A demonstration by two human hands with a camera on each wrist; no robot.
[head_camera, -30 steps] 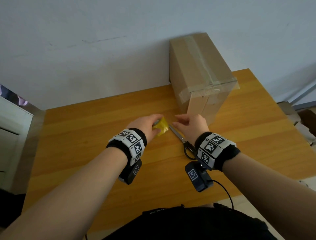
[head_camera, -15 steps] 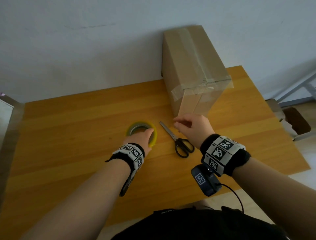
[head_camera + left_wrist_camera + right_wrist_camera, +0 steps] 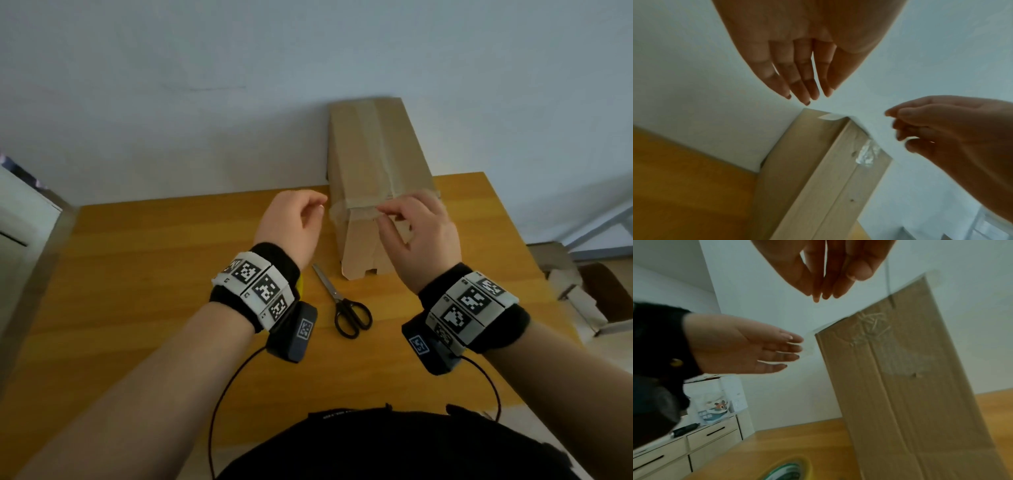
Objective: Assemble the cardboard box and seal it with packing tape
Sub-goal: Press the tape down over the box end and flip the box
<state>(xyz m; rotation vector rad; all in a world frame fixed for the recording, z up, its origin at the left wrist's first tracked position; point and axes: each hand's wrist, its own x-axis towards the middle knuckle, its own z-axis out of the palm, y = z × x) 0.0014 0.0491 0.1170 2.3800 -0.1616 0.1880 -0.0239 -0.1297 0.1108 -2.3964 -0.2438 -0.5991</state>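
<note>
A tall cardboard box (image 3: 373, 154) stands upright at the back of the wooden table (image 3: 154, 274), with clear tape along its top seam and over its near top edge. My left hand (image 3: 298, 222) hovers just left of that top edge, fingers relaxed and holding nothing; the left wrist view shows them straight. My right hand (image 3: 411, 229) is raised in front of the taped edge, fingers loosely bent, thumb and forefinger close to the tape. The yellow tape roll (image 3: 789, 470) lies on the table, mostly hidden behind my left wrist (image 3: 301, 286). Black-handled scissors (image 3: 346, 305) lie between my wrists.
The box stands against a pale wall. A white cabinet (image 3: 20, 219) with drawers (image 3: 694, 443) stands left of the table. Loose cardboard pieces (image 3: 575, 298) lie on the floor to the right.
My left hand let go of the tape roll on the table and rose to the box's top edge. My right hand lifted from beside the scissors to the same edge.
</note>
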